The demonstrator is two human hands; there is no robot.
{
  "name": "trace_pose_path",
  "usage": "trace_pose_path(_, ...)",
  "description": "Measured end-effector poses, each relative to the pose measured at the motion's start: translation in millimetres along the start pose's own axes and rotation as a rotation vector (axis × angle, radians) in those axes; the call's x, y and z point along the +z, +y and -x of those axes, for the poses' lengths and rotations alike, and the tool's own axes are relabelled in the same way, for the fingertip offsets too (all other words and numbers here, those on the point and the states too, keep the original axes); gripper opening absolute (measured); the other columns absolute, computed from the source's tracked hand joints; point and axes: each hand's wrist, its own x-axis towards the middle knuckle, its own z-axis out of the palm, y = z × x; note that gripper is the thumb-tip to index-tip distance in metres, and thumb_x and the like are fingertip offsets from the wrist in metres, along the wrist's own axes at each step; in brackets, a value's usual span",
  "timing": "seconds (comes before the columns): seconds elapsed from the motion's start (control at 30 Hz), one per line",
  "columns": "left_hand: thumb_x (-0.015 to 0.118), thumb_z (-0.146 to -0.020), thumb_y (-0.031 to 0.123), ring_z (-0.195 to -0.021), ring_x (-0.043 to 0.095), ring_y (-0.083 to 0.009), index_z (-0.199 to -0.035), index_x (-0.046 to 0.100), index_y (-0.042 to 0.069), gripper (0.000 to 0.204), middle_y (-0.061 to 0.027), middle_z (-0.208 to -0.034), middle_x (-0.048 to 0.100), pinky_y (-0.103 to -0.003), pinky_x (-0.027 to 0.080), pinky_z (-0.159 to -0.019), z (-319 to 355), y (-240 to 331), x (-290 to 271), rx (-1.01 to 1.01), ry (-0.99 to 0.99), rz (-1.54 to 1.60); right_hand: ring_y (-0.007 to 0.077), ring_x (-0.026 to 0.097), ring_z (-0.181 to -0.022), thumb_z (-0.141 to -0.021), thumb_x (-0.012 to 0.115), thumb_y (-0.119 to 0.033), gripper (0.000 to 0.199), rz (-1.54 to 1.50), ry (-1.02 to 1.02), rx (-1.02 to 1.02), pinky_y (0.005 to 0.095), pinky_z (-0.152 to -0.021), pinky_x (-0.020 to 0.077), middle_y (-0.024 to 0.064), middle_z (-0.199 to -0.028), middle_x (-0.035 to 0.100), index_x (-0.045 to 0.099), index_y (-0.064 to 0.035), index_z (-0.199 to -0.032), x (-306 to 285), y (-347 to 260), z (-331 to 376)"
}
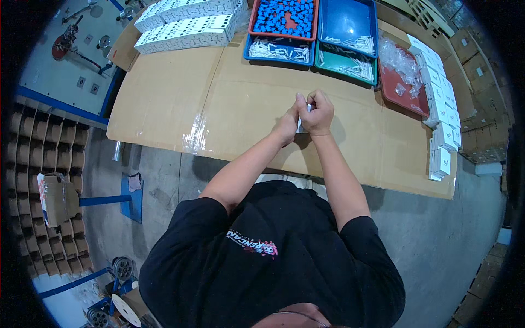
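Observation:
My left hand (287, 124) and my right hand (319, 113) meet over the near middle of the cardboard-covered table. Both have their fingers curled around a small white box (300, 129), which is mostly hidden by them. A white edge shows between the thumbs and below the left hand. Just beyond the hands stand a green tray (329, 63) and a blue tray (278, 63), both holding white stick-like pieces.
A red tray (281, 36) of small blue parts and another blue tray (347, 17) sit at the back. Clear plastic bags lie in a red tray (389, 85) at right. White boxes (439, 109) line the right edge; more boxes (186, 35) are stacked at back left.

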Motion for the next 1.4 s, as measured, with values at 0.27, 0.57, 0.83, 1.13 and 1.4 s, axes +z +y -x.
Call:
trace_pose_path(0.27, 0.021, -0.106, 0.055, -0.105, 0.069, -0.0297, -0.147, 0.043, 0.011, 0.064, -0.0126, -0.119, 0.067, -0.045, 0.056, -0.093, -7.6, 30.7, -7.4, 0.076, 0.052, 0.377, 0.0292, 0.045, -0.052, -0.081, 0.077, -0.023, 0.044, 0.035, 0.044, -0.109, 0.0383, -0.05, 0.0356, 0.0096, -0.057, 0.042, 0.042, -0.0082, -0.059, -39.6, 18.5, -10.5)
trace_pose_path(0.57, 0.048, -0.094, 0.007, -0.133, 0.05, -0.0251, -0.141, 0.049, 0.003, 0.048, -0.0146, -0.142, 0.052, -0.037, 0.04, -0.111, -9.5, 15.8, -44.7, 0.564, 0.32, -0.204, 0.03, 0.059, -0.085, -0.074, 0.08, -0.016, 0.022, 0.303, -0.156, -0.127, 0.0417, -0.074, 0.047, 0.0086, -0.086, 0.062, 0.06, -0.0078, -0.074, -97.7, 53.3, 30.6)
trace_pose_path(0.83, 0.06, -0.089, 0.009, -0.137, 0.046, -0.0348, -0.128, 0.061, 0.007, 0.039, -0.0148, -0.14, 0.056, -0.04, 0.036, -0.113, 31.6, 35.7, -42.4, 0.484, 0.213, -0.75, 0.0342, 0.059, -0.106, -0.077, 0.08, -0.019, 0.022, 0.353, -0.228, 0.038, 0.0436, -0.088, 0.0484, 0.0141, -0.113, 0.065, 0.067, -0.0067, -0.089, -100.3, 61.9, 37.0)
trace_pose_path(1.13, 0.065, -0.09, 0.045, -0.139, 0.036, -0.0409, -0.122, 0.068, 0.013, 0.045, -0.0167, -0.142, 0.052, -0.062, 0.021, -0.115, 39.7, 31.0, -34.4, 0.589, 0.186, -1.473, 0.0328, 0.059, -0.11, -0.082, 0.075, -0.027, 0.019, 0.531, -0.225, 0.11, 0.0471, -0.092, 0.046, 0.0121, -0.118, 0.065, 0.072, -0.0097, -0.09, -98.9, 65.0, 41.5)
trace_pose_path(1.4, 0.067, -0.084, 0.054, -0.145, 0.025, -0.0456, -0.123, 0.069, 0.014, 0.056, -0.0199, -0.152, 0.04, -0.071, 0.016, -0.113, -2.8, 35.6, -8.1, 0.416, 0.321, -1.759, 0.0318, 0.059, -0.107, -0.081, 0.076, -0.025, 0.017, 0.54, -0.182, 0.097, 0.0468, -0.09, 0.0457, 0.0092, -0.117, 0.065, 0.071, -0.0104, -0.089, -98.3, 67.0, 45.0)
